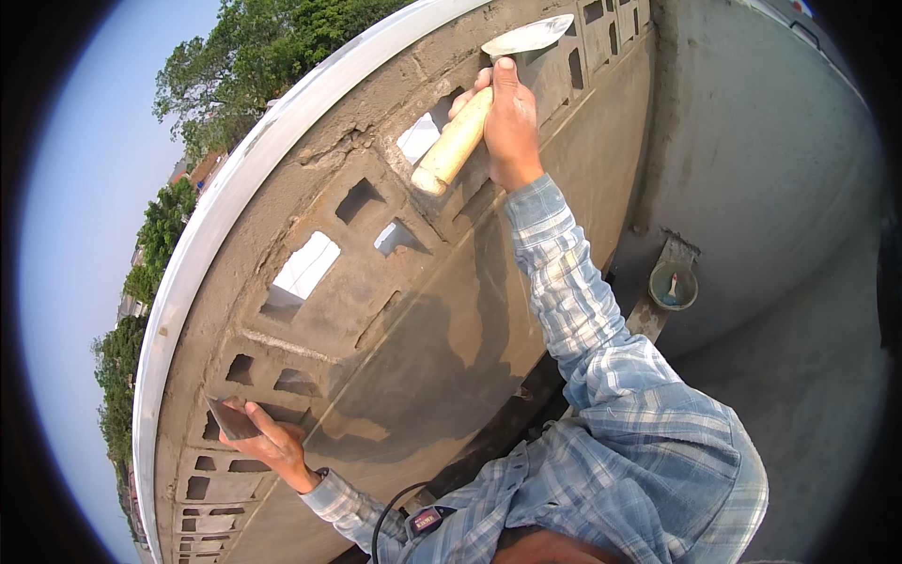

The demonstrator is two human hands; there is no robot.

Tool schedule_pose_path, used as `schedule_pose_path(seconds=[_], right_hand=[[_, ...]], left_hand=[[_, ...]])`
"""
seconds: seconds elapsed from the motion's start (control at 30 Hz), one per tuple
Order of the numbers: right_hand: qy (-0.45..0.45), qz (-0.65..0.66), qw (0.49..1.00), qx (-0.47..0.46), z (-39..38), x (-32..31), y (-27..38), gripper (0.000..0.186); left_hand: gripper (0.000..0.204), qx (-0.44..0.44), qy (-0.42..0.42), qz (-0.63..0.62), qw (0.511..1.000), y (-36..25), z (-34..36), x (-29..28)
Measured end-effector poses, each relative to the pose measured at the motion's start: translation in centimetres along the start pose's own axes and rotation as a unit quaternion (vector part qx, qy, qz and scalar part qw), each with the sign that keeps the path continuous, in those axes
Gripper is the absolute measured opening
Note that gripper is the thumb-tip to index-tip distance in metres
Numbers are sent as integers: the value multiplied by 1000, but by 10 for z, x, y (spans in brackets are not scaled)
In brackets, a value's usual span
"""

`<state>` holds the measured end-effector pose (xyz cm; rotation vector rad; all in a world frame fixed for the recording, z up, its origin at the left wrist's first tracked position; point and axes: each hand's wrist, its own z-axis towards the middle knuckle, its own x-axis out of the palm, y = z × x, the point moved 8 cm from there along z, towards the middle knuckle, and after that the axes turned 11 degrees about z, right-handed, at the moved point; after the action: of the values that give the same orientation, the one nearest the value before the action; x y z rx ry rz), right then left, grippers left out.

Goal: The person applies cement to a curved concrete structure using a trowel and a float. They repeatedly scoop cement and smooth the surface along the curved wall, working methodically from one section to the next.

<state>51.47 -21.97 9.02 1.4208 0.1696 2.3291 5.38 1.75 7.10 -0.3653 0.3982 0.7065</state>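
Note:
My right hand (pixel 514 127) is wrapped round the pale wooden handle of a pointing trowel (pixel 453 141). Its leaf-shaped metal blade, smeared light grey, points up and right in front of the wall's upper part. At the lower left, my left hand (pixel 274 446) pinches a thin, dark, flat piece (pixel 232 419) with a pointed corner, close to an opening in the wall. Both hands are at a band of vent blocks (pixel 340 282) with square and slanted holes, set in a mortared wall. Sky and white show through several holes.
A smooth pale rail or coping (pixel 178 291) edges the wall, with trees (pixel 254 75) beyond. Below the blocks runs a plastered face (pixel 583 160) carrying my shadow. A round bucket (pixel 674 285) with a brush-like tool in it stands on a narrow board at the right, beside a grey wall (pixel 761 141).

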Motion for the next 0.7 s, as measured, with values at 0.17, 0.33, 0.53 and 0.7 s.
schedule_pose_path(seconds=[0.17,0.33,0.53,0.7], right_hand=[[6,20,1000,13,4,2,2,47],[8,32,999,33,3,1,-3,46],[13,65,998,-22,-6,6,6,47],[49,22,996,64,-1,10,-13,44]], left_hand=[[51,-18,-12,-34,999,-5,1,-3],[50,-33,-21,-47,998,-8,1,-4],[46,-7,-25,-50,998,-10,3,-4],[44,27,-53,-22,998,-13,2,-8]])
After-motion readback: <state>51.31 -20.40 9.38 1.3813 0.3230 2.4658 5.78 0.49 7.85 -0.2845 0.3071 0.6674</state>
